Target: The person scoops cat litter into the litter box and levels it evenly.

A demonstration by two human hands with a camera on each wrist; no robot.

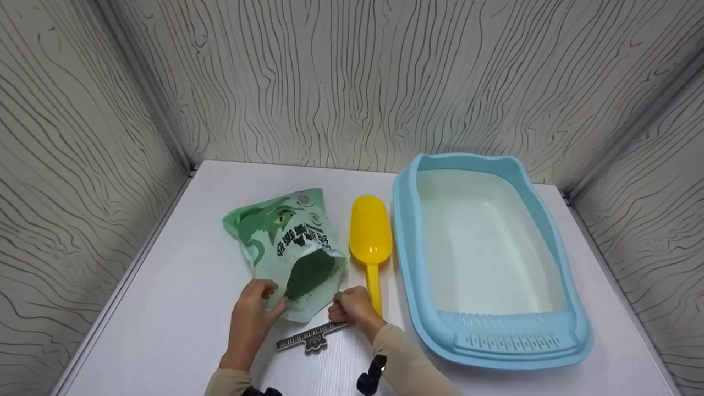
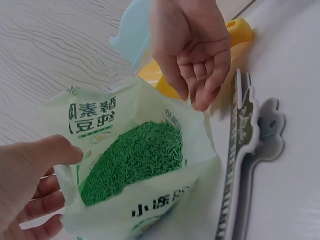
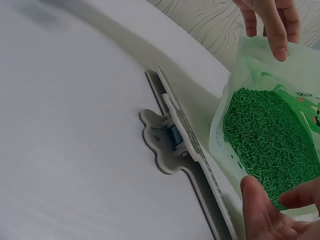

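Observation:
An unsealed bag of cat litter [image 1: 264,231], pale green with a cat printed on it, lies with its mouth facing me. Green litter pellets [image 3: 272,140] show inside. My left hand [image 1: 253,313] holds the left edge of the mouth, thumb on one face and fingers behind, as the right wrist view shows. At the opposite edge, my right hand [image 1: 356,309] has its thumb and fingertips at the rim, fingers curled. Just below the mouth lies a grey sealing clip [image 1: 312,336] with a spring and a flower-shaped grip, near my right hand.
A yellow scoop [image 1: 371,231] lies right of the bag, its handle running beside my right hand. Farther right stands a blue litter box [image 1: 407,247] with a white inside and a slotted front ledge. Wood-patterned panels [image 1: 308,82] enclose the white table [image 1: 181,264].

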